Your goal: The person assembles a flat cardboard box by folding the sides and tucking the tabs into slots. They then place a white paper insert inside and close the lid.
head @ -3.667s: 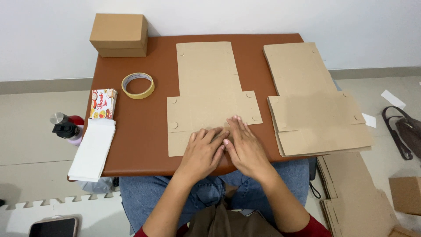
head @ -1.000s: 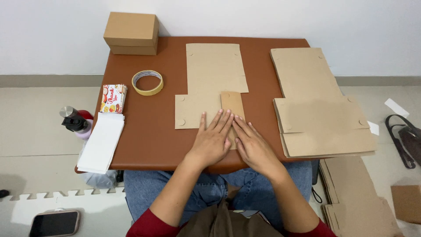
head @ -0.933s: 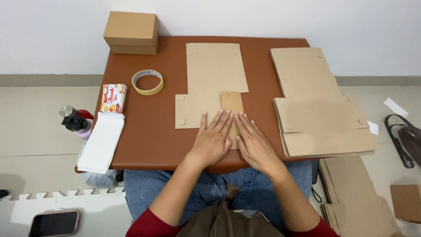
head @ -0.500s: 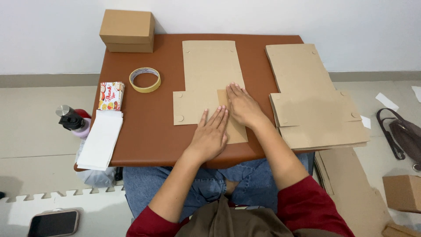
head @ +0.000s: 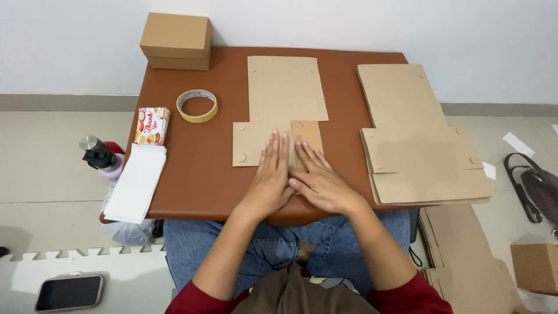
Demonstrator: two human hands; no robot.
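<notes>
A flat die-cut cardboard box blank (head: 283,93) lies in the middle of the brown table (head: 192,168). Its right-hand flap is folded inward over the lower panel. My left hand (head: 271,177) lies palm down, fingers together, on that lower panel. Beside it, my right hand (head: 319,181) presses flat on the folded flap, the thumbs of both hands touching. Neither hand grips anything.
A stack of flat cardboard blanks (head: 418,139) covers the table's right side. A closed cardboard box (head: 176,40) stands at the far left corner, a tape roll (head: 197,105) near it. A small printed packet (head: 151,125) and white sheets (head: 135,183) lie at the left edge. A bottle (head: 100,157), a phone (head: 70,292) and more cardboard (head: 465,256) sit on the floor.
The blank's right flap has been folded inward. My right hand reached up along the fold, then drew back beside my left hand; both now press flat near the front.
</notes>
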